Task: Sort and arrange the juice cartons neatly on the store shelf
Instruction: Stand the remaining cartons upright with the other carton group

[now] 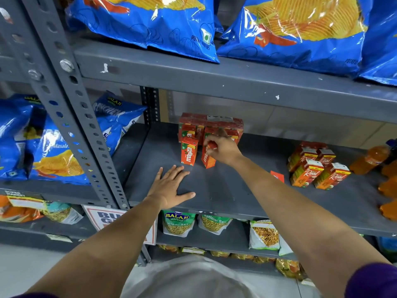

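Observation:
Red Maaza juice cartons stand on the grey middle shelf [225,196]. A wrapped pack of them [211,123] sits at the back. One loose carton [189,151] stands upright in front of it. My right hand [224,148] grips the top of a second loose Maaza carton [208,159], slightly tilted, just right of the first. My left hand [169,187] lies flat, palm down, fingers spread, on the shelf in front of the cartons and holds nothing. Several orange Real cartons [318,168] stand grouped at the right.
A small red card [277,176] lies on the shelf near the Real cartons. Orange drink bottles [373,159] line the far right. Blue crisp bags [150,24] fill the shelf above and the left bay [53,151]. Snack packets [178,222] hang below. A perforated upright post [71,108] stands left.

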Demonstrator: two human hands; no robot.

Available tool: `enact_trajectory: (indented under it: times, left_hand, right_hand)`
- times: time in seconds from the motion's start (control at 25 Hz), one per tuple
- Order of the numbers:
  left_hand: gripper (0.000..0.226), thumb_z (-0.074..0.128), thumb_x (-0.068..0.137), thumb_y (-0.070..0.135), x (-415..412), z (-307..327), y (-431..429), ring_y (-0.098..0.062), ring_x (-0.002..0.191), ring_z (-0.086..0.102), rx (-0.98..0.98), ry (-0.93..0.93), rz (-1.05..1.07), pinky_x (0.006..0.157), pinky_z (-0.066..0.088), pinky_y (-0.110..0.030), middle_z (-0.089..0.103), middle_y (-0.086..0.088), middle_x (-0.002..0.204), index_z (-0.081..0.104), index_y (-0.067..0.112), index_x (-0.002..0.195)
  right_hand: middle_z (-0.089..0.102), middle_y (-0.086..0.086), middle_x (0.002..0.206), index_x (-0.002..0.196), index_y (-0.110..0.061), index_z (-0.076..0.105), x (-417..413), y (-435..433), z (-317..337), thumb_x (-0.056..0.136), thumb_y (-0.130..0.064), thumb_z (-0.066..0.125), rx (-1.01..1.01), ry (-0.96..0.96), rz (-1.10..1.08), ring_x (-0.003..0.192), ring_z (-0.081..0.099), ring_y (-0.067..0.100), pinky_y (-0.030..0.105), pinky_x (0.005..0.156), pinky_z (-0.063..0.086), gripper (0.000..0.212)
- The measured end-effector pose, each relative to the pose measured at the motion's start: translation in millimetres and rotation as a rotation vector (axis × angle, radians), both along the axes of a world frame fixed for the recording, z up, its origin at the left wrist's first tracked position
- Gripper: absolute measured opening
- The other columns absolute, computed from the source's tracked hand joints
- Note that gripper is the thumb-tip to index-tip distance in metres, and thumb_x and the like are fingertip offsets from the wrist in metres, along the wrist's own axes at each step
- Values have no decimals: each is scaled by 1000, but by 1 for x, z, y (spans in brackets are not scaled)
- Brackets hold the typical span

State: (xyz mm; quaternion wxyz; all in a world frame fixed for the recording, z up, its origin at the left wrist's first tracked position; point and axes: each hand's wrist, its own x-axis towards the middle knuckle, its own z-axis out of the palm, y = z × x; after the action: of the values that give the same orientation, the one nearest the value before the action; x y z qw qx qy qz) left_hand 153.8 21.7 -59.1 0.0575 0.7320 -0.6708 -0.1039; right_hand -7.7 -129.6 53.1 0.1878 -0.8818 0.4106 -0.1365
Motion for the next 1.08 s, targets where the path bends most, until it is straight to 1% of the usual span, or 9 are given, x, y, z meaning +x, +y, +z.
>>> enact_trajectory:
  times: [0.16, 0.4, 0.56, 0.64, 0.76, 0.84, 0.92, 1.0, 1.08]
  left_hand:
    - [88, 23, 75, 83, -1, -1, 0, -10, 148, -5, -8, -4, 2, 119, -9, -48, 6, 11, 161, 14, 37, 148]
    - [88, 20, 74, 84, -1, -2, 1, -10, 148, -4, -18, -8, 0, 119, -10, -46, 5, 12, 161, 13, 37, 148]
    - [83, 32, 81, 75, -5, 1, -2, -13, 148, 2, -10, -9, -24, 119, -9, -45, 10, 7, 161, 18, 28, 148]
    - [76, 42, 85, 64, -17, 5, -9, -17, 145, 18, -60, -10, -57, 121, -2, -42, 22, 1, 158, 27, 21, 146]
    - [60, 47, 86, 49, -51, 7, -20, -23, 133, 37, -156, -25, -92, 119, 12, -39, 42, -4, 144, 40, 17, 136]
    - [54, 47, 85, 41, -66, 6, -24, -25, 127, 42, -176, -26, -103, 116, 18, -39, 47, -5, 136, 43, 16, 133]
    - [53, 48, 83, 39, -69, 6, -27, -25, 123, 43, -164, 5, -85, 115, 21, -39, 48, -4, 131, 44, 18, 132]
    - [53, 48, 83, 39, -68, 6, -27, -24, 122, 43, -158, 16, -70, 114, 22, -38, 48, -3, 129, 44, 19, 131]
    - [53, 48, 82, 40, -68, 7, -27, -24, 121, 43, -160, 7, -63, 113, 23, -38, 48, -2, 127, 45, 20, 131]
  right_hand:
    - [53, 9, 130, 125, -15, 51, -5, -5, 3, 84, -12, 62, 78, 4, 74, 115, 53, 26, 26, 85, 41, 42]
    - [55, 10, 131, 130, -14, 46, -13, -4, 5, 88, -6, 56, 102, 36, 118, 115, 55, 27, 32, 92, 47, 44]
    - [57, 8, 130, 135, -18, 43, -39, -6, 13, 83, -2, 56, 99, -25, 127, 114, 55, 24, 29, 92, 45, 56]
    - [61, 8, 125, 125, -19, 54, -65, -13, 19, 79, 3, 53, 41, 111, 141, 113, 56, 26, 33, 97, 45, 51]
    - [60, 9, 122, 112, -22, 66, -120, -22, 19, 74, 10, 49, 43, 494, 238, 114, 53, 29, 39, 103, 39, 52]
    - [54, 5, 127, 118, -29, 63, -154, -24, 19, 76, 11, 50, 72, 791, 263, 117, 49, 29, 37, 99, 42, 61]
    - [44, 3, 138, 130, -37, 51, -177, -25, 17, 77, 8, 56, 54, 1019, 277, 119, 44, 29, 36, 91, 44, 70]
    - [35, 1, 148, 134, -40, 45, -184, -23, 10, 75, 1, 66, -6, 1069, 283, 123, 39, 28, 34, 84, 43, 75]
    - [43, 0, 143, 127, -37, 51, -183, -22, 4, 70, -11, 76, -105, 1011, 311, 122, 42, 26, 36, 85, 46, 68]
